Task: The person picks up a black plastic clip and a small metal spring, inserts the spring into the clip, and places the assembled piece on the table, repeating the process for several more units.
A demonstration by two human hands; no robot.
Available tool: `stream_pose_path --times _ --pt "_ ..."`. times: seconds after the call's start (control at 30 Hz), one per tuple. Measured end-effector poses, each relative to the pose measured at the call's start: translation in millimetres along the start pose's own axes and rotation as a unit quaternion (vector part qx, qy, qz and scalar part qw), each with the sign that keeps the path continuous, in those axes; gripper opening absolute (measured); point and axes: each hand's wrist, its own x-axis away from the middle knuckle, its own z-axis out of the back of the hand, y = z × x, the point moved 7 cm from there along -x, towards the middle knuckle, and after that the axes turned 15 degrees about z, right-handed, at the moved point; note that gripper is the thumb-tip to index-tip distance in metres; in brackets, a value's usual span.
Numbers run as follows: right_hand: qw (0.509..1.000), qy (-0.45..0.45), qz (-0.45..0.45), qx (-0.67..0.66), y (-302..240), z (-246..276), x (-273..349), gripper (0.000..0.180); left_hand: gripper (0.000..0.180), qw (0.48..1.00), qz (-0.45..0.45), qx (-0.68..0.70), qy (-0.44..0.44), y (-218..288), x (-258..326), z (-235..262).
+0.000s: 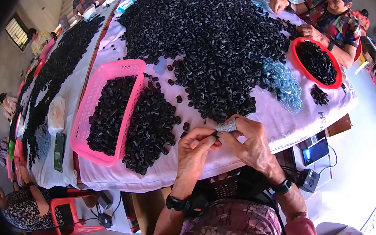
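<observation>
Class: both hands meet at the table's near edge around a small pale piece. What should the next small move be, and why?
Probably reach the left hand to the loose black caps beside the pink basket. Both hands pinch one small pale piece, the right hand steadying it, and no cap seems to be in either grip, though that is hard to tell.

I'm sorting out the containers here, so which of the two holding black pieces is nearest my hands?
The pink rectangular basket, just to the left of your left hand. The round red bowl sits at the far right corner of the table, by another person.
</observation>
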Motion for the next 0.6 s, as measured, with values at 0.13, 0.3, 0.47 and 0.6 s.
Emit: stream_pose_path --times 0.13,0.3,0.47,0.6 --pt "0.997 0.060 0.024 0.041 -1.0 -2.2 5.2 0.012 0.015 1.000 0.003 0.012 0.021 0.9 0.1 -1.8" --pt "0.995 0.100 0.001 0.021 -3.7 -4.8 6.7 0.011 0.014 0.999 0.001 0.015 0.032 3.1 0.6 0.4" --pt "0.987 0.141 -0.068 -0.028 7.0 -3.4 14.4 0.011 0.015 1.000 -0.001 0.009 0.028 3.0 0.6 -0.4" --pt "0.994 0.093 0.006 0.057 -4.7 -3.9 12.4 0.013 0.014 1.000 -0.006 0.012 0.022 1.9 0.7 1.8"
